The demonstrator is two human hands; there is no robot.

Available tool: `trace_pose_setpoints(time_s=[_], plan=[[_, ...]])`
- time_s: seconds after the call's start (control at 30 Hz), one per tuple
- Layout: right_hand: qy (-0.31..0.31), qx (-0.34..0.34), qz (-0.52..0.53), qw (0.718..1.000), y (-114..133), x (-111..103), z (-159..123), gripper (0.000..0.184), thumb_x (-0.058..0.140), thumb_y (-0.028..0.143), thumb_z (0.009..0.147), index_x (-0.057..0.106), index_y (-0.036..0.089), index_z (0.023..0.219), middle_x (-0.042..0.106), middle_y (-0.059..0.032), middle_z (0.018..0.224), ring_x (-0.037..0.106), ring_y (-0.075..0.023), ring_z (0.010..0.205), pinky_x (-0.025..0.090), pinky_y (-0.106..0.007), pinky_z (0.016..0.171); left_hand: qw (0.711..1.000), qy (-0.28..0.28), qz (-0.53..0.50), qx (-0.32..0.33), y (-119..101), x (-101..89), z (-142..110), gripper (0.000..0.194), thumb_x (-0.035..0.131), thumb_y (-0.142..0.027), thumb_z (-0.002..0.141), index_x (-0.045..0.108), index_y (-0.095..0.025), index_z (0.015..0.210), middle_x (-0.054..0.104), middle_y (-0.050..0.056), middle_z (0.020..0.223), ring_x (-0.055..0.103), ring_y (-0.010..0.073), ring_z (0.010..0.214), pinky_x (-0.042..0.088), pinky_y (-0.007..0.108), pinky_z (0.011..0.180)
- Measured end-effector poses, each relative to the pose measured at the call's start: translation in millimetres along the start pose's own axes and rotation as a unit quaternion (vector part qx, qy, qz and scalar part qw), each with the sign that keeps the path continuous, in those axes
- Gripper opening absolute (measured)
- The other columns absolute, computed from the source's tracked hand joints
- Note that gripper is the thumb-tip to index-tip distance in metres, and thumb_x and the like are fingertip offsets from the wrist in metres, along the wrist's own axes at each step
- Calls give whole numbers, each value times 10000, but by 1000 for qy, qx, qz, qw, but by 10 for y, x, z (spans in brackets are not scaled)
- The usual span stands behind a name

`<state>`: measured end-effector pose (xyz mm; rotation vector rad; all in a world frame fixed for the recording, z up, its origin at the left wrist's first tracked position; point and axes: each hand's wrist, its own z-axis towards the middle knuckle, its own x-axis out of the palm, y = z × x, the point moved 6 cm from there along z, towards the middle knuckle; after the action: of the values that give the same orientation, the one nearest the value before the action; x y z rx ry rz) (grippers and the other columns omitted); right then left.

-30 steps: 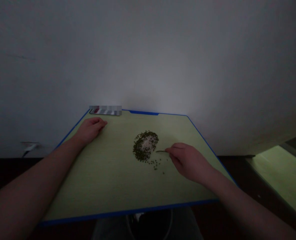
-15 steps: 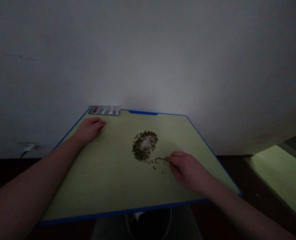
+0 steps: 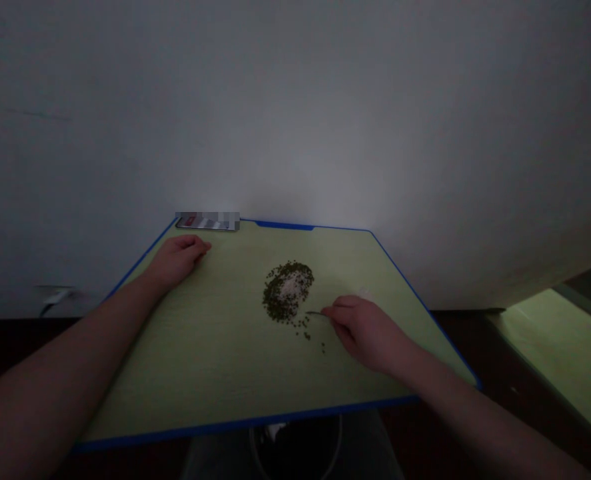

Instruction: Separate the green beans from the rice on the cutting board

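A heap of small green beans [image 3: 286, 292] mixed with pale grains lies in the middle of a green desk [image 3: 215, 360] with a blue edge. A few stray beans [image 3: 308, 330] lie just below the heap. My right hand [image 3: 365, 330] is closed on a thin metal tool [image 3: 315, 313], whose tip points left at the heap's lower right edge. My left hand [image 3: 178, 257] rests on the desk at the far left, fingers loosely curled, with nothing visible in it.
A flat blurred object, perhaps a phone [image 3: 208, 221], lies at the desk's far left corner against the white wall. A second green desk [image 3: 565, 347] stands to the right across a dark gap. A cable [image 3: 55, 297] lies on the floor at left.
My right hand dipped toward me with the tool among the stray beans, then moved left and back up to the heap's lower right edge. The left hand stayed put.
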<state>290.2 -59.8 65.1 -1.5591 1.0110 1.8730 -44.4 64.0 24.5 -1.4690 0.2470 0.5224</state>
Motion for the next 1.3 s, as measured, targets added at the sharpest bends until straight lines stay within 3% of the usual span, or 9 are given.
trace_pose_setpoints(time_s=[0.37, 0.57, 0.73, 0.9, 1.1, 1.3], plan=[[26, -20, 35, 999, 63, 60, -279, 347, 445, 76, 843, 656, 139, 1111, 631, -98, 888, 582, -211, 850, 475, -330, 758, 1000, 3, -1, -12, 6, 2, -9, 282, 581, -402, 722, 470, -185, 580, 391, -56, 472, 346, 97, 431, 265, 246, 453], [-41, 85, 101, 990, -163, -73, -419, 270, 453, 125, 860, 671, 176, 1010, 685, -77, 903, 630, -191, 818, 496, -321, 734, 1000, 15, 6, 8, 34, 12, 5, 303, 558, -403, 771, 460, -172, 600, 392, -61, 482, 349, 87, 456, 272, 242, 478], [-29, 144, 178, 973, -389, 98, -428, 234, 492, 165, 844, 686, 168, 974, 720, -74, 898, 657, -193, 764, 517, -326, 686, 1000, 12, 20, -5, -33, 5, -35, 296, 553, -396, 768, 459, -172, 598, 386, -64, 474, 339, 88, 452, 267, 249, 478], [-4, 98, 202, 975, -227, 207, -408, 252, 512, 131, 817, 692, 184, 987, 709, -62, 966, 649, -190, 862, 502, -326, 770, 999, 3, 33, -14, -67, -7, -60, 287, 560, -381, 762, 468, -172, 590, 398, -64, 472, 351, 90, 459, 275, 249, 486], [43, 39, 212, 976, 70, 171, -423, 318, 506, 49, 769, 696, 191, 980, 688, -38, 884, 625, -159, 789, 478, -276, 705, 1000, 8, -12, -13, -28, 23, -34, 281, 573, -375, 746, 447, -178, 590, 371, -70, 459, 318, 86, 439, 251, 246, 463], [60, 10, 234, 970, 147, 146, -413, 328, 489, 26, 781, 684, 204, 976, 678, -26, 884, 618, -154, 809, 472, -276, 730, 1000, 10, 0, 1, -8, 18, -20, 270, 563, -384, 748, 473, -171, 609, 381, -61, 482, 334, 89, 458, 253, 242, 470]])
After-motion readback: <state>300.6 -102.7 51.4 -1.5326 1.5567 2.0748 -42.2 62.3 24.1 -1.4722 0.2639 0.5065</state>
